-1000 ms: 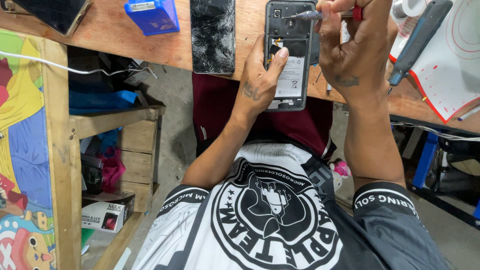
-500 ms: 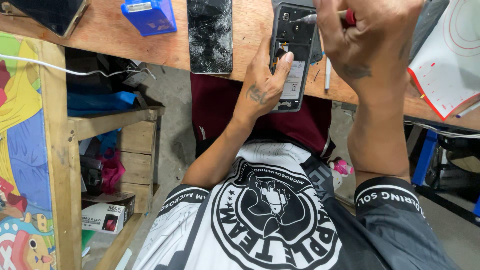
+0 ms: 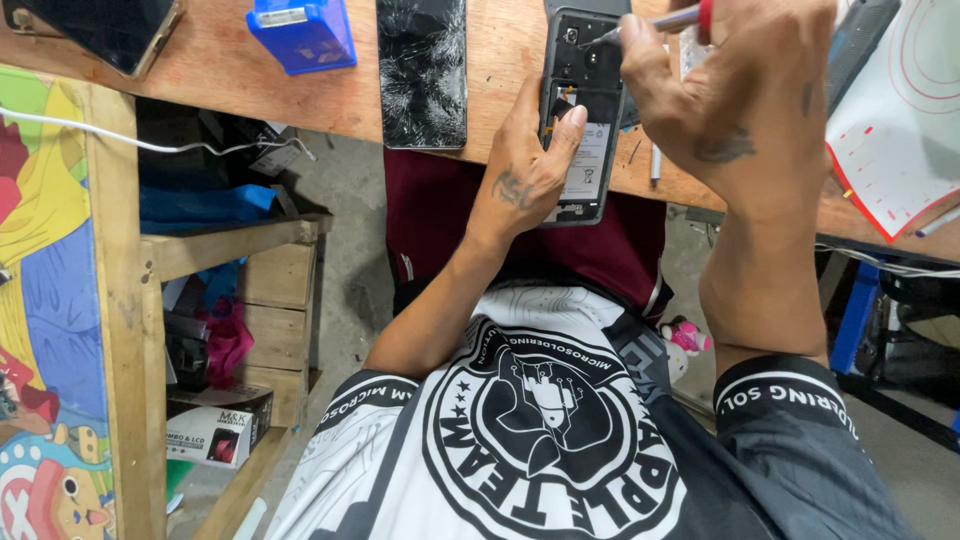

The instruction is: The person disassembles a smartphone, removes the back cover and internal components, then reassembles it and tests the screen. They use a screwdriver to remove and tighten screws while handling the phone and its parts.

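While left hand steadies opened phone, right hand seemingly grips screwdriver above.

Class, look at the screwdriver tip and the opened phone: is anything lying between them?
Nothing visible. The right hand holds the screwdriver with its tip at the top of the opened phone; the left hand steadies the phone lower down.
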The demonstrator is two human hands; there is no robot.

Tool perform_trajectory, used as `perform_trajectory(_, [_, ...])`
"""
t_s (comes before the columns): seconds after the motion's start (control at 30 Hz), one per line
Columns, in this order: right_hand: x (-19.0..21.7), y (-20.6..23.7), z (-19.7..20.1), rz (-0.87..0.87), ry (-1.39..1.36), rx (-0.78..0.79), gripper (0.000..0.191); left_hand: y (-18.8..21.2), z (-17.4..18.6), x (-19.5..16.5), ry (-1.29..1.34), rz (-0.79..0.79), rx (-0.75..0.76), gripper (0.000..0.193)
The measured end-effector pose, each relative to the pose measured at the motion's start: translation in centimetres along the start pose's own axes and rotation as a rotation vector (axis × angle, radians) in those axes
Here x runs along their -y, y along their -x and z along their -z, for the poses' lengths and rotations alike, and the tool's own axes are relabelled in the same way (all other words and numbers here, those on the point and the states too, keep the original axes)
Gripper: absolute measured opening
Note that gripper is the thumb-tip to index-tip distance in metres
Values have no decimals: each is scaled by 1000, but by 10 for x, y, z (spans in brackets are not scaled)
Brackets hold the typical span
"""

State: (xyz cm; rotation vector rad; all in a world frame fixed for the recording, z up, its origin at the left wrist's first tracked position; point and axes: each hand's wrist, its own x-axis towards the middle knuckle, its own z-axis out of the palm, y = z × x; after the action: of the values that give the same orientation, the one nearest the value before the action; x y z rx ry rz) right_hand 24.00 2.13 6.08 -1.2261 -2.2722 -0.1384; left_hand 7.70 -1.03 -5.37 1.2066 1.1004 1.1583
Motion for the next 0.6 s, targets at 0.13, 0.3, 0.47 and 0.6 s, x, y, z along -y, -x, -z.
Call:
perform_trajectory(0.13, [-2,-2,1,-73,-114,89,14,1,0,-1,8,-39,1,33])
perform_trajectory(0.3, [-14,1,-1,-41,-263,88,29,1,1,1,35,-43,-29,34])
perform_trajectory(0.47, [-34,16,-10,-299,-710,-26,26,7,-4,11,217,-74,-191,28])
perform_trajectory(0.6, [-44,24,-27,-274,-591,70,16,16,-12,16,485,-131,-373,26])
